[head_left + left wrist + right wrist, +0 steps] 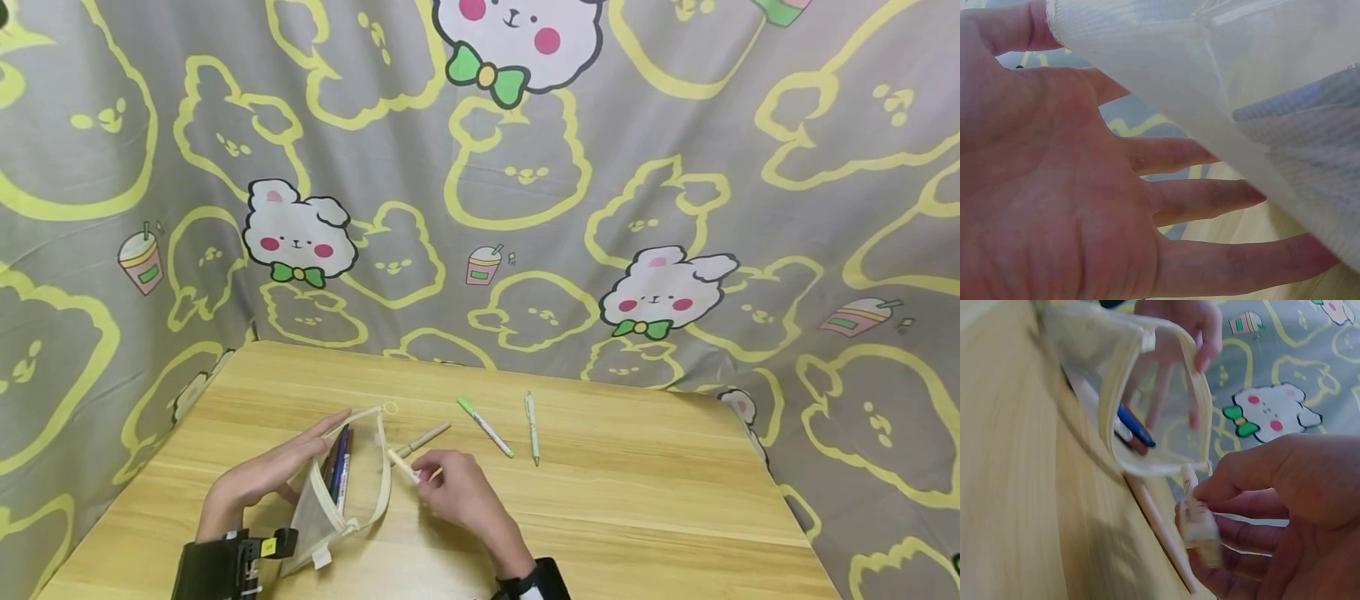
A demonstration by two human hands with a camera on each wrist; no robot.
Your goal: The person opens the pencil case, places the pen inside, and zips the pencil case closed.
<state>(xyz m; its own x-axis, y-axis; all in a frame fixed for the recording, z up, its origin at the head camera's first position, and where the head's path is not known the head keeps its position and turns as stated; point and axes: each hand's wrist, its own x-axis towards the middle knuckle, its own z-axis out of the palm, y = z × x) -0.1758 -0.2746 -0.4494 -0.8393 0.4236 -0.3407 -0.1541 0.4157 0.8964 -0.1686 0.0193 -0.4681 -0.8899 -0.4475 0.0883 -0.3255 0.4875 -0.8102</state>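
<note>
A translucent mesh pencil pouch [375, 492] with a cream zip stands unzipped, its mouth facing the right hand. Blue, white and brown pens [342, 471] lie inside. My left hand [277, 462] supports the pouch from the left; in the left wrist view its fingers [1197, 200] are straight and spread against the outside of the mesh, tips hidden. Between thumb and fingers my right hand [461, 487] pinches a cream-white pen [403, 467], one end at the pouch's mouth. The pen [1197, 519] is partly blurred in the right wrist view.
Behind the pouch mouth a tan pen [431, 435] lies on the wooden table [637, 500]. Farther right lie a white pen with green ends [487, 429] and a pale green click pen [532, 427]. A patterned grey curtain [420, 317] hangs along the table's back and sides.
</note>
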